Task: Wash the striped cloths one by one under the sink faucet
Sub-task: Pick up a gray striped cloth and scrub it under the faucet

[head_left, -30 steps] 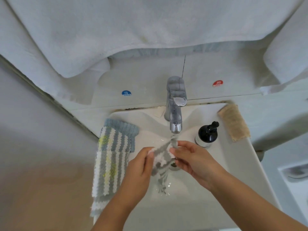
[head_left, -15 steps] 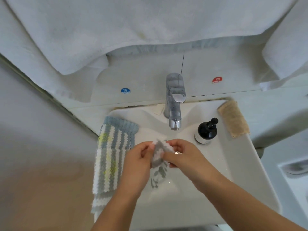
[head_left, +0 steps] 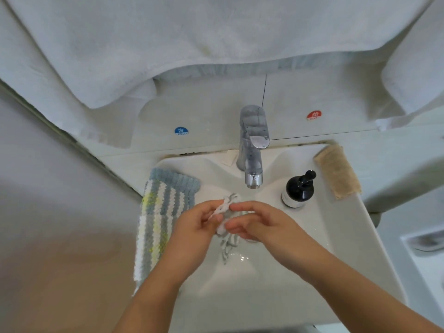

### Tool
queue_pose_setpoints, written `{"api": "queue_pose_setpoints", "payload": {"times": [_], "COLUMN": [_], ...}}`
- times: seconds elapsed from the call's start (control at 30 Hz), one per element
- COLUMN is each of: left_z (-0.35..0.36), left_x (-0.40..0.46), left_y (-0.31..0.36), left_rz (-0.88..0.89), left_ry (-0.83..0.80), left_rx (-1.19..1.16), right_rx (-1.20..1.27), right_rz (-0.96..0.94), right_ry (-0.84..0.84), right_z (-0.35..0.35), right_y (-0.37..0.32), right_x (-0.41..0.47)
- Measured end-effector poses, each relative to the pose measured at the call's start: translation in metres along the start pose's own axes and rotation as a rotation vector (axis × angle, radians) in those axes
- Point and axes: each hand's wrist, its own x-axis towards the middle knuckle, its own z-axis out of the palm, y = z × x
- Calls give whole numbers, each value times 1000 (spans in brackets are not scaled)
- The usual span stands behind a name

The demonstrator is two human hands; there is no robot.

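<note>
Hands [head_left: 240,227] lower — cloth [head_left: 227,227] bunched tighter

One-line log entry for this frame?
step: scrubbing | both hands: left hand, right hand grip striped cloth | under faucet | second cloth waiting

Soap bottle [head_left: 298,190]: black pump dispenser, upright on the sink's right rim.
Beige cloth [head_left: 338,171]: flat at the sink's back right corner.
White towels [head_left: 216,37]: hanging above, along the wall.
Stickers: blue "COLD" [head_left: 181,131], red "HOT" [head_left: 313,115], on the wall ledge.
</note>
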Motion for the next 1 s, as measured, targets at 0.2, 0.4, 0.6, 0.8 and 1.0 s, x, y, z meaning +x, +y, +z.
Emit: {"api": "queue_pose_setpoints", "payload": {"times": [0.2, 0.4, 0.6, 0.8, 1.0], "left_z": [-26, -31, -31, -40, -53], "left_x": [-2, 0, 1, 4, 7], "left_y": [4, 14, 22, 22, 23], "left_rz": [138, 188, 233, 239, 236], "left_ry": [-124, -152, -156, -163, -118], "left_rx": [378, 393, 371, 378, 444], "right_rx": [-759, -846, -983, -1532, -1564], "right_rz": [-573, -609, -691, -982, -1287], "right_ry": [122, 197, 103, 26, 45], "right_z": [-9, -10, -16, -34, -48], "right_y": [13, 16, 13, -7, -46], "right_x": [1, 16, 19, 19, 14]}}
